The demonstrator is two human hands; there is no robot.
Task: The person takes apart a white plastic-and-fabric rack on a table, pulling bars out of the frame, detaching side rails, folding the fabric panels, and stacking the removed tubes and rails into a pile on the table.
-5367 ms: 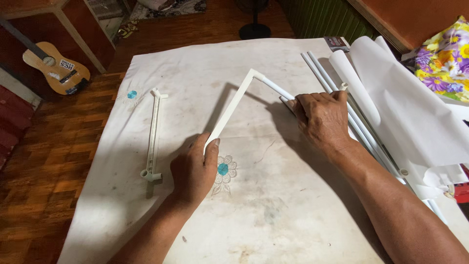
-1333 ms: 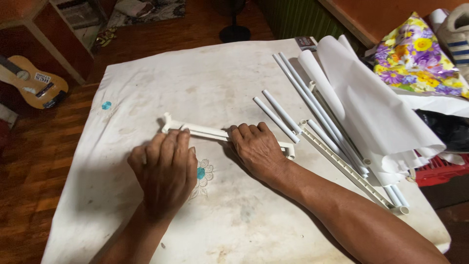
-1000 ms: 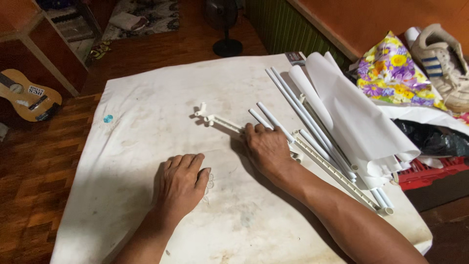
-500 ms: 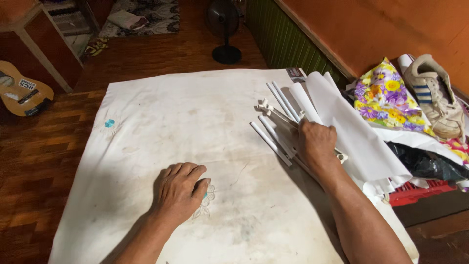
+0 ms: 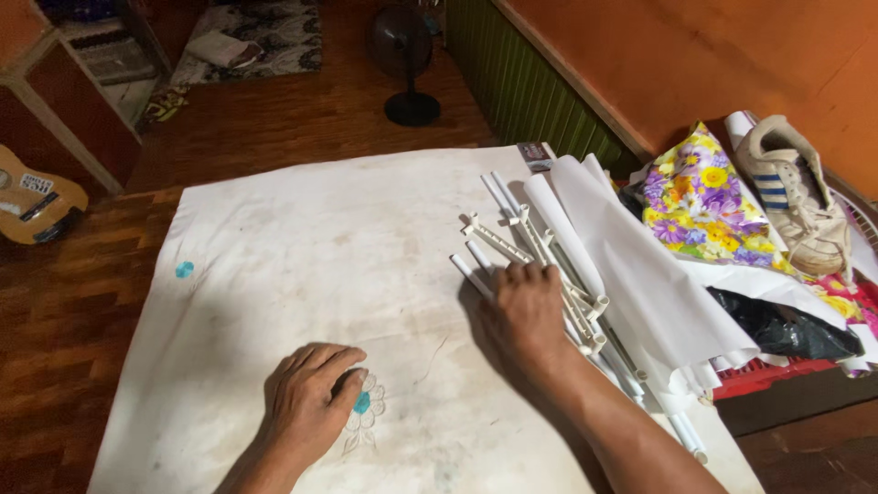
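My right hand lies palm down on a bundle of thin white plastic rods with small connector ends, at the right side of a stained white cloth spread over the table. Its fingers press on the rods without closing around them. My left hand rests flat on the cloth near the front edge, fingers loosely together, covering part of a drawn flower with a teal centre. It holds nothing.
Rolled white paper sheets lie right of the rods. Further right sit a floral cloth, a white sneaker, a black bag and a red crate. A fan and a guitar stand on the wooden floor.
My right hand slid the folded white rod piece rightward across the cloth and onto the rod bundle. My left hand let go of it and stayed flat on the cloth.
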